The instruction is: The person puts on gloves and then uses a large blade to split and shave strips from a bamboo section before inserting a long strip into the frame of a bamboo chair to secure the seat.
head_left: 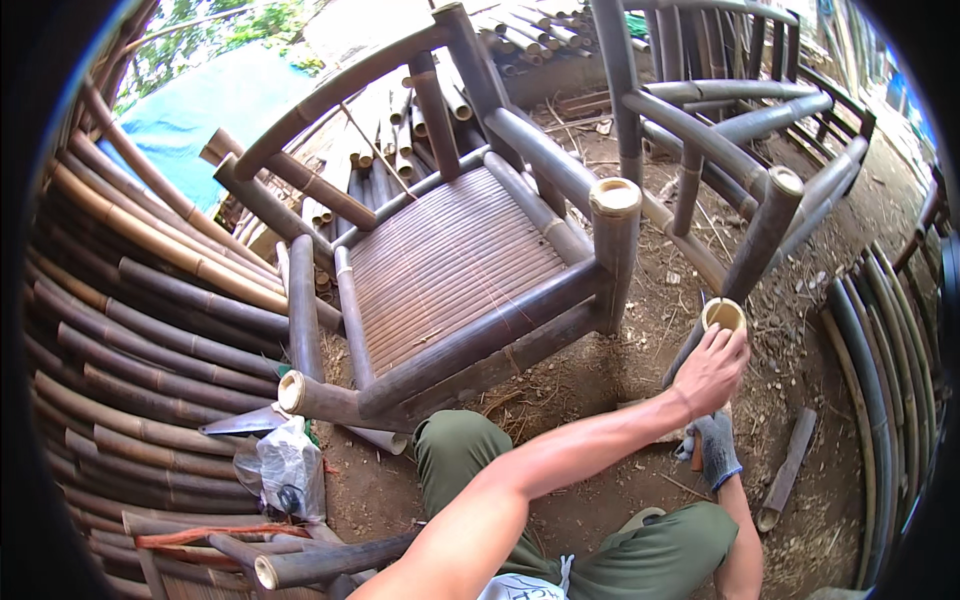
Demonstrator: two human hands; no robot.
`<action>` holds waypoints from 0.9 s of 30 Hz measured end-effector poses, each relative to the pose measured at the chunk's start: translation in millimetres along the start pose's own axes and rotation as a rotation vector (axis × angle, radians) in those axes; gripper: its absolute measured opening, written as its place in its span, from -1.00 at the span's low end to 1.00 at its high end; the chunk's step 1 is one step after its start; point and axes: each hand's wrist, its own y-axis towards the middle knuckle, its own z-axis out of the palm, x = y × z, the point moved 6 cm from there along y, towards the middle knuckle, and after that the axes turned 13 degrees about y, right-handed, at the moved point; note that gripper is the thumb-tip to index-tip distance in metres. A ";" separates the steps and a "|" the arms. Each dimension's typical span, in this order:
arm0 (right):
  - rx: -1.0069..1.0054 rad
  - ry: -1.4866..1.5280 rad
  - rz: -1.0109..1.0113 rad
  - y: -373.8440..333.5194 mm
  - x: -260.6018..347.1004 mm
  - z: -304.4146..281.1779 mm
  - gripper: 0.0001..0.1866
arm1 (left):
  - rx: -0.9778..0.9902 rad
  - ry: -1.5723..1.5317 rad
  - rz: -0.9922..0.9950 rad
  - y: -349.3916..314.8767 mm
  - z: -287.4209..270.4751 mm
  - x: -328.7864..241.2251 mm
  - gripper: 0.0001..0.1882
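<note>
My bare left hand (715, 362) closes around the upper end of an upright bamboo pole (690, 345), just below its pale, hollow cut rim. Below it, my right hand (715, 450) wears a grey knitted glove with a blue cuff. Its fingers are closed on a short brown handle (696, 456); the rest of that tool is hidden. In front of me stands a dark bamboo chair (480, 325) with a slatted seat (450, 260), tilted in view. Beyond my left hand stands another bamboo chair frame (735, 235).
Stacked dark bamboo poles (170, 400) line the left, with a handsaw (240, 422) and a clear plastic bag (290, 470) beside them. More poles (875, 370) lean at right. A cut bamboo piece (788, 470) lies on the dirt floor. A blue tarp (205, 105) is behind.
</note>
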 end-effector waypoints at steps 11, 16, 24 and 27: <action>-0.210 -0.332 -0.224 -11.9 39.0 -12.9 -0.81 | -0.221 0.099 0.031 39.1 39.1 -13.0 -0.85; -0.173 -0.526 -0.261 -15.2 58.9 -18.8 -0.78 | -0.197 0.014 -0.044 58.3 46.8 -11.9 -0.85; -0.196 -0.523 -0.217 -22.5 72.7 -4.0 -0.75 | -0.134 0.240 0.035 43.6 29.5 -5.2 -0.63; -0.124 -0.527 -0.267 -18.4 72.9 -5.4 -0.71 | -0.068 0.373 0.089 41.8 33.6 -2.2 -0.65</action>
